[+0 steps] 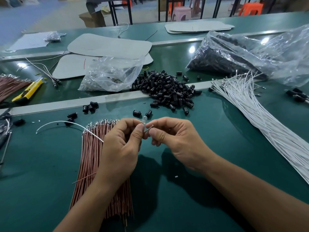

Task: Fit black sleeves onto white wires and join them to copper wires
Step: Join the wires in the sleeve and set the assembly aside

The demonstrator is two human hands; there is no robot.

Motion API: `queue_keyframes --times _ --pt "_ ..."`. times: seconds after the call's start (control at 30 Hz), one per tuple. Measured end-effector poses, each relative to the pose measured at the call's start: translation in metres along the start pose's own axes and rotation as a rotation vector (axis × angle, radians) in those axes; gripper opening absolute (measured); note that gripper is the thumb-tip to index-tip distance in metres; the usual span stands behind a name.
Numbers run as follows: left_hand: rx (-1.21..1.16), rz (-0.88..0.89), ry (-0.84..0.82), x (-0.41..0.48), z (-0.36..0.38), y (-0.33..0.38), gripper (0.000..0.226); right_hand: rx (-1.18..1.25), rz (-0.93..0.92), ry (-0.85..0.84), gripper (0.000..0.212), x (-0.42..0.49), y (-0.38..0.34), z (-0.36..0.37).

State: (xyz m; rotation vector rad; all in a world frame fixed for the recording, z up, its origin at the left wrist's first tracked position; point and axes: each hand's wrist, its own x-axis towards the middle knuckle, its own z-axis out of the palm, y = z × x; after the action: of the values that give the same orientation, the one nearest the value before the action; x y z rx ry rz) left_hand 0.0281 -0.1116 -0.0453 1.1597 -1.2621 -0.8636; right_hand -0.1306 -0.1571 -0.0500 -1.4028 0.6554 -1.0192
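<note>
My left hand pinches a small clear bulb-like part between thumb and forefinger, above the green table. A single white wire arcs out to the left from under this hand. My right hand pinches a thin metal lead just below the clear part, fingertips nearly touching the left thumb. A bundle of copper wires lies under my left wrist. A heap of black sleeves sits behind the hands. A bundle of white wires fans across the right side.
A clear bag of small parts lies left of the sleeve heap, and a large bag of black sleeves at the back right. A yellow utility knife lies at the left. A metal strip crosses the table. Loose sleeves are scattered nearby.
</note>
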Motion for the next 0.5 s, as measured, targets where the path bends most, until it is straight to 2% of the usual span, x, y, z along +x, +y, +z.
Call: queue_keyframes --times 0.3,0.5 --pt "0.026 0.033 0.015 -0.0032 0.0019 0.0066 0.013 -0.036 -0.017 0.075 0.006 -0.0017 -0.0014 -0.0001" --pt "-0.016 0.031 -0.017 -0.0031 0.0011 0.0064 0.007 -0.230 -0.064 0.094 0.005 -0.0035 0.0009 -0.0013"
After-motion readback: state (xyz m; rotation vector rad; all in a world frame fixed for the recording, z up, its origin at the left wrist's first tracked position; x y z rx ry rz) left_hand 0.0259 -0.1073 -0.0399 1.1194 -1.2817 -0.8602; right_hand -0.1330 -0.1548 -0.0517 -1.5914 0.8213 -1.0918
